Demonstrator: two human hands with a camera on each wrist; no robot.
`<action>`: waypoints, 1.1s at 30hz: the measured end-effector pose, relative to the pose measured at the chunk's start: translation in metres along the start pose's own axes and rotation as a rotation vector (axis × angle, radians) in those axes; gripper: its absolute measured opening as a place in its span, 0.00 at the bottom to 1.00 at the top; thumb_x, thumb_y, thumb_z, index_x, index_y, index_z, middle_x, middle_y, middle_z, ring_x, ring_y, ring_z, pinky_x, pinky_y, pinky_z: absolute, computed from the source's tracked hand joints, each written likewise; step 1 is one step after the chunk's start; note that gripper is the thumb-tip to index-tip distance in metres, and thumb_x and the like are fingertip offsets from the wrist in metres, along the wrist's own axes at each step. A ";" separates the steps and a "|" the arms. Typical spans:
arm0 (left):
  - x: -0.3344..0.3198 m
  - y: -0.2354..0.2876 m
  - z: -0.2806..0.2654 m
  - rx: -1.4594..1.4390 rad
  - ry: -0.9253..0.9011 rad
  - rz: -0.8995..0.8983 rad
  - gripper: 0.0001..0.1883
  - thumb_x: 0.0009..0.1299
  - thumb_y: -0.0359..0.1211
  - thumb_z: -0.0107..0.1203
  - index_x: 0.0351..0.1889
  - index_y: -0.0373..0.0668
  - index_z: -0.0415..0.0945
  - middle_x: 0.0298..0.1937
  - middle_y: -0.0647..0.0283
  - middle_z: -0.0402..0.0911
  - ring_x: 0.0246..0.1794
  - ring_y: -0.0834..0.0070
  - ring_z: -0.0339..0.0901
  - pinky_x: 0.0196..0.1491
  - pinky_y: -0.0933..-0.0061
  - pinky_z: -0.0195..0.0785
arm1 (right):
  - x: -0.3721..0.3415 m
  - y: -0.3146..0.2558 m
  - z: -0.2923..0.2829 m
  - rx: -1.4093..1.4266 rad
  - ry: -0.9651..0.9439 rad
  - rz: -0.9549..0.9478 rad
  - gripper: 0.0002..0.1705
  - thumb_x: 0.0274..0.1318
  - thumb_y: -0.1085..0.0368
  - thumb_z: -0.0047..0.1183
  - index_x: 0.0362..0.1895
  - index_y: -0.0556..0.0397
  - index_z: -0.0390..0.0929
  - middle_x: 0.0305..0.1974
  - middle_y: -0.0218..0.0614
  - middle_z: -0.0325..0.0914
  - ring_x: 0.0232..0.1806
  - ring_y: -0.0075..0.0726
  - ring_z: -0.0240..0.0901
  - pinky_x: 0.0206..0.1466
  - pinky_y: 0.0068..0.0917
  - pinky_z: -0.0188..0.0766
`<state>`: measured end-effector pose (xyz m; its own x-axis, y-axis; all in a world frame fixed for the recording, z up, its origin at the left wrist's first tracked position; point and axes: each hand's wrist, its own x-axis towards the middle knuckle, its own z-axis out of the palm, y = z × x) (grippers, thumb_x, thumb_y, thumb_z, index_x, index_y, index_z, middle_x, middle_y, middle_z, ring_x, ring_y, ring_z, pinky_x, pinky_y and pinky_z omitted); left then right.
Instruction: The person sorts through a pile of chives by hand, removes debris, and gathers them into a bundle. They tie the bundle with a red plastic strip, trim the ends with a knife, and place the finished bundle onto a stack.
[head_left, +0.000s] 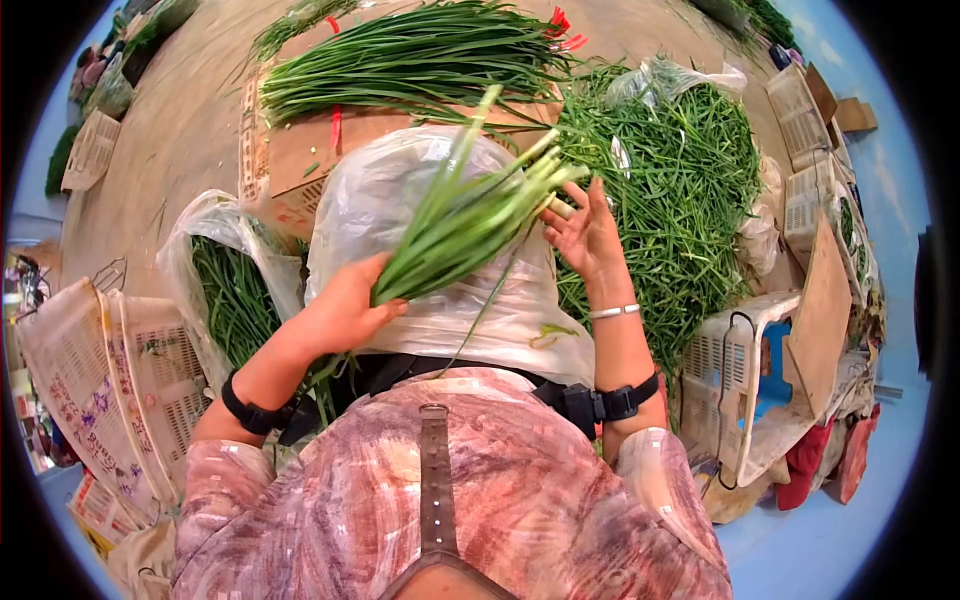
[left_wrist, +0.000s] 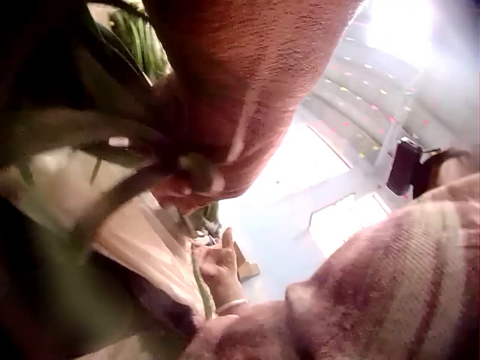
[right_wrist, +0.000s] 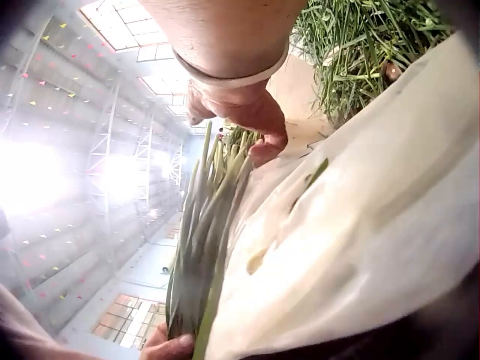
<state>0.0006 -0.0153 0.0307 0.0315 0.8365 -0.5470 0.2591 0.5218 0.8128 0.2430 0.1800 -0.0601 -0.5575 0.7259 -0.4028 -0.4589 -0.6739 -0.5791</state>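
My left hand (head_left: pixel 345 305) grips a bunch of garlic chives (head_left: pixel 445 245) by the green leaf part, thumb lying over it. The pale stem ends point up and to the right, above a whitish plastic sheet (head_left: pixel 385 175) across the lap. Beside those stem ends is my right hand (head_left: pixel 588 238), its fingers spread and slightly bent. In the right wrist view the same bunch (right_wrist: pixel 206 225) runs from the left hand (right_wrist: pixel 169 346) up to the right hand (right_wrist: pixel 244 112). The left wrist view is dark and blurred around the left hand (left_wrist: pixel 225 112).
Ahead, a large pile of chives (head_left: pixel 410 60) with red ties lies on a cardboard box (head_left: pixel 290 165). Loose greens (head_left: pixel 680 190) are heaped at the right. A plastic bag of greens (head_left: pixel 235 285) stands at the left, near white crates (head_left: pixel 110 370). Another crate (head_left: pixel 715 375) is at right.
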 end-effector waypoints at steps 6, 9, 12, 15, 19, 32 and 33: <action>-0.011 0.041 -0.015 1.265 0.452 0.643 0.33 0.52 0.22 0.50 0.61 0.50 0.66 0.26 0.60 0.70 0.24 0.64 0.69 0.27 0.68 0.64 | 0.002 -0.016 0.041 0.413 -0.127 -0.216 0.47 0.43 0.34 0.55 0.56 0.59 0.60 0.51 0.57 0.69 0.54 0.58 0.67 0.57 0.50 0.68; -0.011 0.068 -0.039 1.429 0.664 0.874 0.28 0.54 0.24 0.49 0.57 0.49 0.71 0.25 0.63 0.69 0.22 0.68 0.68 0.25 0.69 0.63 | -0.005 -0.042 0.065 0.412 -0.438 -0.404 0.52 0.44 0.36 0.56 0.62 0.63 0.55 0.62 0.50 0.59 0.65 0.54 0.53 0.69 0.48 0.48; -0.002 0.065 -0.062 1.462 0.748 0.961 0.28 0.55 0.25 0.50 0.58 0.46 0.70 0.31 0.62 0.74 0.26 0.67 0.72 0.27 0.70 0.64 | -0.005 -0.047 0.071 0.284 -0.593 -0.526 0.41 0.51 0.41 0.52 0.59 0.62 0.62 0.58 0.53 0.64 0.62 0.53 0.60 0.64 0.51 0.57; 0.015 0.025 -0.072 1.484 0.743 0.927 0.30 0.54 0.24 0.50 0.59 0.45 0.68 0.36 0.61 0.74 0.31 0.67 0.72 0.32 0.69 0.65 | -0.001 -0.033 0.028 -0.132 -0.394 -0.351 0.29 0.52 0.61 0.57 0.56 0.61 0.66 0.50 0.49 0.72 0.46 0.45 0.75 0.50 0.40 0.75; 0.016 -0.020 -0.062 1.457 0.673 0.821 0.29 0.55 0.24 0.48 0.59 0.44 0.68 0.36 0.61 0.74 0.32 0.69 0.71 0.35 0.71 0.63 | -0.028 -0.019 0.004 -0.653 -0.121 -0.234 0.27 0.50 0.66 0.58 0.54 0.63 0.68 0.47 0.47 0.75 0.43 0.39 0.76 0.47 0.29 0.73; 0.018 -0.032 -0.063 1.457 0.759 0.801 0.24 0.56 0.29 0.47 0.54 0.41 0.71 0.30 0.65 0.71 0.30 0.73 0.70 0.36 0.73 0.57 | -0.021 -0.042 0.110 -1.978 -0.061 -0.710 0.19 0.47 0.60 0.58 0.40 0.59 0.75 0.37 0.49 0.77 0.39 0.52 0.74 0.42 0.38 0.70; 0.019 -0.032 -0.063 1.469 0.770 0.831 0.23 0.56 0.30 0.47 0.53 0.42 0.71 0.27 0.67 0.67 0.27 0.74 0.68 0.34 0.73 0.56 | -0.011 -0.040 0.109 -1.978 -0.069 -0.714 0.19 0.47 0.60 0.58 0.40 0.59 0.75 0.37 0.49 0.77 0.39 0.52 0.74 0.42 0.38 0.70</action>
<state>-0.0677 -0.0059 0.0068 0.2911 0.8716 0.3945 0.9476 -0.2061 -0.2440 0.1919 0.1838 0.0452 -0.6994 0.6940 0.1709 0.5924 0.6966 -0.4046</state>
